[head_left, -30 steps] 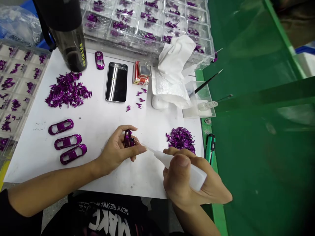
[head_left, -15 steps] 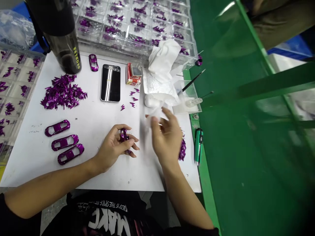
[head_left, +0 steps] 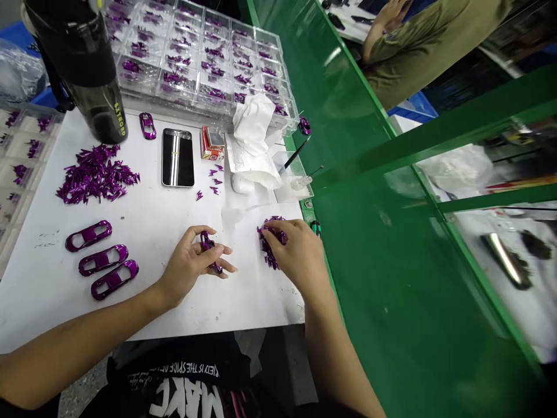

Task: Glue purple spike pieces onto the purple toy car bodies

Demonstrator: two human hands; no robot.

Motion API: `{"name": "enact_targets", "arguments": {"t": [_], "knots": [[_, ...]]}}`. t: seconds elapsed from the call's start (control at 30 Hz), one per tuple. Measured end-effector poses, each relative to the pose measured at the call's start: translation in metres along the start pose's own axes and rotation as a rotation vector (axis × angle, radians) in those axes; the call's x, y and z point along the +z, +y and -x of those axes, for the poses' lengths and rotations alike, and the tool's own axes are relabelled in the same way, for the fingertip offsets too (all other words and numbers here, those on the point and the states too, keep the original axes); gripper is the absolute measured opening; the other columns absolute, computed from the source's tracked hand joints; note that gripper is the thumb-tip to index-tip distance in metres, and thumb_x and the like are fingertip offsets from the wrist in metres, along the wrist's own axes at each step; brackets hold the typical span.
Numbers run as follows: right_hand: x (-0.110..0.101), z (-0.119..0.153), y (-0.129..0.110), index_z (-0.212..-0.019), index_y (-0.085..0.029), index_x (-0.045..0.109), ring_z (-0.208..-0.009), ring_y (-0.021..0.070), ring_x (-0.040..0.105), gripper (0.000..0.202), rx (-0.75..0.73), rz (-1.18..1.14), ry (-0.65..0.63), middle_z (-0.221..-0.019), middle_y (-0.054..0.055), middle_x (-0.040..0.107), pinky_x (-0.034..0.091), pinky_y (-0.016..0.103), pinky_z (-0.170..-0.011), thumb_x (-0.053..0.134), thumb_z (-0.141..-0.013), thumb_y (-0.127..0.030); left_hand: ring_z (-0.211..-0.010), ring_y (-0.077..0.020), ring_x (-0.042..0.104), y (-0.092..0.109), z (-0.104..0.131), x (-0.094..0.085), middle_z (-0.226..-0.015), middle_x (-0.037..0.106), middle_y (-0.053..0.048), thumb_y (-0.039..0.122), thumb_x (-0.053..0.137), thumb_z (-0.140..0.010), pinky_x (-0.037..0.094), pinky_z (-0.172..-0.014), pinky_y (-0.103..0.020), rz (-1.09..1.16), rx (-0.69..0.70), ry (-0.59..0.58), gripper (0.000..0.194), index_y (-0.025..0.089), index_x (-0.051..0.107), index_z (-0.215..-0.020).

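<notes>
My left hand [head_left: 189, 264] is closed around a shiny purple toy car body [head_left: 211, 252], held tilted between the thumb and fingers just above the white sheet. Over at the right, my right hand [head_left: 298, 249] has its thumb and fingertips brought together at a pile of small purple pieces [head_left: 270, 258]; whatever is between them is hidden. Three more purple car bodies [head_left: 103, 259] lie side by side at the left. Between the hands and the phone lies a blurry, whitish translucent object [head_left: 232, 217]. Several loose purple pieces [head_left: 214, 190] are scattered near it.
A larger heap of purple pieces [head_left: 98, 177] lies below a dark bottle [head_left: 93, 87]. Around the back are a phone [head_left: 177, 159], a small red box [head_left: 212, 144], crumpled tissue [head_left: 252, 128], a brush [head_left: 298, 154] and a compartment tray [head_left: 195, 87]. A green partition [head_left: 369, 244] borders the right.
My right hand has moved down and right, from beside the tissue to the pile of small pieces. My left hand keeps its hold on the car body. The camera view has shifted.
</notes>
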State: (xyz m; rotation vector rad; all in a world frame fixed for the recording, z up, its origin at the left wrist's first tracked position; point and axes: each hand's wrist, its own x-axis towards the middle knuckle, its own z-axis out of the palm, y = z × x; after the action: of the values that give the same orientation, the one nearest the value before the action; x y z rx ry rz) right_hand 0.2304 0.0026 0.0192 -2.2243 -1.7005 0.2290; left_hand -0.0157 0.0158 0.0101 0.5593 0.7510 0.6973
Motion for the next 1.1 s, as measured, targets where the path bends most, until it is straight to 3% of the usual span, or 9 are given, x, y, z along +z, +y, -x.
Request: {"name": "enact_targets", "arguments": {"t": [0.13, 0.27, 0.4, 0.57, 0.63, 0.73, 0.87, 0.97, 1.1], "knots": [[0.013, -0.001, -0.005, -0.084, -0.022, 0.070, -0.094, 0.0305, 0.063, 0.010, -0.022, -0.035, -0.007, -0.094, 0.012, 0.068, 0.053, 0.047, -0.087, 0.063, -0.082, -0.030, -0.078, -0.0211, 0.077, 0.000, 0.000, 0.001, -0.098, 0.076, -0.008, 0.036, 0.080, -0.088, 0.061, -0.073, -0.035, -0.015, 0.004, 0.012, 0.042, 0.021, 0.052, -0.115], [-0.002, 0.004, -0.015, -0.087, -0.022, 0.066, -0.075, 0.0226, 0.064, 0.010, -0.009, -0.133, -0.054, -0.083, 0.006, 0.069, 0.055, 0.038, -0.071, 0.063, -0.086, -0.031, -0.074, -0.0216, 0.077, 0.000, 0.000, 0.000, -0.094, 0.072, -0.005, 0.036, 0.081, -0.087, 0.064, -0.063, -0.034, -0.010, 0.008, 0.025, 0.045, 0.022, 0.051, -0.116], [-0.023, 0.025, -0.031, -0.113, -0.022, 0.070, -0.068, 0.0182, 0.068, 0.031, 0.095, -0.569, -0.114, -0.081, 0.002, 0.071, 0.057, 0.032, -0.061, 0.070, -0.090, -0.044, -0.063, -0.0229, 0.077, -0.002, 0.000, 0.000, -0.086, 0.065, 0.002, 0.035, 0.085, -0.082, 0.064, -0.049, -0.033, -0.026, 0.029, 0.044, 0.057, 0.024, 0.049, -0.125], [-0.016, 0.053, -0.057, -0.108, -0.024, 0.079, -0.078, 0.0221, 0.078, 0.028, 0.156, -0.944, -0.116, -0.081, 0.003, 0.080, 0.066, 0.038, -0.076, 0.084, -0.083, -0.037, -0.070, -0.0232, 0.079, -0.002, 0.001, 0.002, -0.087, 0.070, -0.001, 0.036, 0.087, -0.080, 0.067, -0.056, -0.031, -0.053, 0.058, 0.029, 0.058, 0.021, 0.054, -0.126], [-0.006, 0.058, -0.068, -0.108, -0.025, 0.080, -0.078, 0.0214, 0.079, 0.023, 0.087, -0.883, -0.043, -0.087, 0.003, 0.081, 0.067, 0.036, -0.075, 0.082, -0.087, -0.033, -0.076, -0.0247, 0.079, -0.002, 0.001, 0.002, -0.088, 0.072, -0.004, 0.045, 0.081, -0.086, 0.068, -0.058, -0.033, -0.028, 0.066, 0.032, 0.054, 0.021, 0.056, -0.127], [0.006, 0.062, -0.082, -0.105, -0.026, 0.079, -0.078, 0.0188, 0.078, 0.012, -0.156, -0.609, 0.169, -0.095, 0.003, 0.082, 0.066, 0.031, -0.072, 0.074, -0.094, -0.025, -0.079, -0.0261, 0.079, -0.003, 0.001, 0.001, -0.084, 0.074, -0.005, 0.055, 0.068, -0.094, 0.068, -0.055, -0.034, -0.010, 0.078, 0.030, 0.048, 0.019, 0.061, -0.125], [0.016, 0.064, -0.093, -0.117, -0.027, 0.073, -0.070, 0.0143, 0.076, 0.029, -0.413, -0.338, 0.363, -0.094, 0.000, 0.082, 0.062, 0.023, -0.062, 0.070, -0.094, -0.010, -0.079, -0.0246, 0.078, -0.006, 0.002, -0.001, -0.082, 0.073, -0.004, 0.052, 0.068, -0.094, 0.067, -0.054, -0.032, -0.024, 0.110, 0.047, 0.041, 0.019, 0.068, -0.119], [0.019, 0.065, -0.093, -0.123, -0.026, 0.071, -0.072, 0.0162, 0.076, 0.039, -0.500, -0.304, 0.414, -0.092, 0.001, 0.081, 0.062, 0.025, -0.065, 0.070, -0.091, -0.004, -0.073, -0.0206, 0.075, -0.007, 0.002, -0.001, -0.078, 0.070, -0.002, 0.050, 0.069, -0.094, 0.068, -0.055, -0.032, -0.021, 0.120, 0.060, 0.038, 0.020, 0.071, -0.117], [0.024, 0.065, -0.090, -0.136, -0.025, 0.065, -0.079, 0.0191, 0.076, 0.054, -0.570, -0.277, 0.386, -0.098, 0.004, 0.081, 0.063, 0.029, -0.071, 0.070, -0.089, 0.001, -0.070, -0.0173, 0.073, -0.007, 0.001, -0.002, -0.077, 0.069, 0.000, 0.050, 0.070, -0.094, 0.067, -0.056, -0.031, -0.012, 0.125, 0.072, 0.034, 0.022, 0.072, -0.114]]}}
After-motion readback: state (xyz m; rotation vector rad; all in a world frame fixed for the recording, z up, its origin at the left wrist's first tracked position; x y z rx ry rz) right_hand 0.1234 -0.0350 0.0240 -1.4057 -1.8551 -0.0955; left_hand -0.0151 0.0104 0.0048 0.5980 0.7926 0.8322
